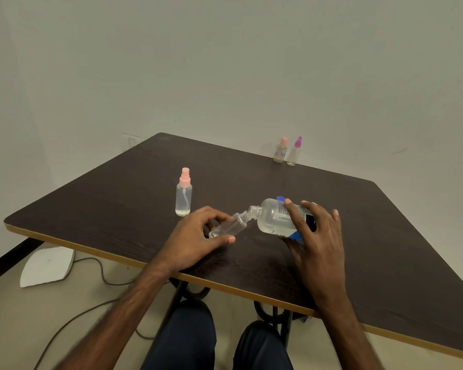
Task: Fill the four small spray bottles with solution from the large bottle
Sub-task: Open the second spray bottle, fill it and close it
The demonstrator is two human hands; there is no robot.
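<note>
Left thumb [226, 239] and fingers [211, 212] curled round the small bottle [229, 225] - clamped on its lower half. My left hand [195, 236] sits just above the near part of the table [118, 198]. The small bottle has no cap and is tilted, with the neck up and to the right. A little clear liquid shows at its low end. Cannot tell if its base touches the tabletop.

Right fingers [292, 212] wrapped over the labelled side of the large bottle [271, 217], thumb under it, so my right hand [318, 236] grips it firmly. The large bottle is tipped on its side, open mouth pointing left and down at the small bottle's neck. The 2 openings are touching or just apart; cannot tell which. Clear solution lies along its lower side.

Further out on the left, 1 pink-capped spray bottle [183, 194] stands upright, with a shallow layer of liquid at the bottom.

At the far edge, against the wall [225, 62], 2 more stand side by side - a peach-capped bottle [280, 152] and a purple-capped bottle [294, 153]. Both are well apart from my hands.

Below the table: my legs [187, 340] in dark trousers, a cable [102, 273] and a white slab [47, 265] on the floor.
</note>
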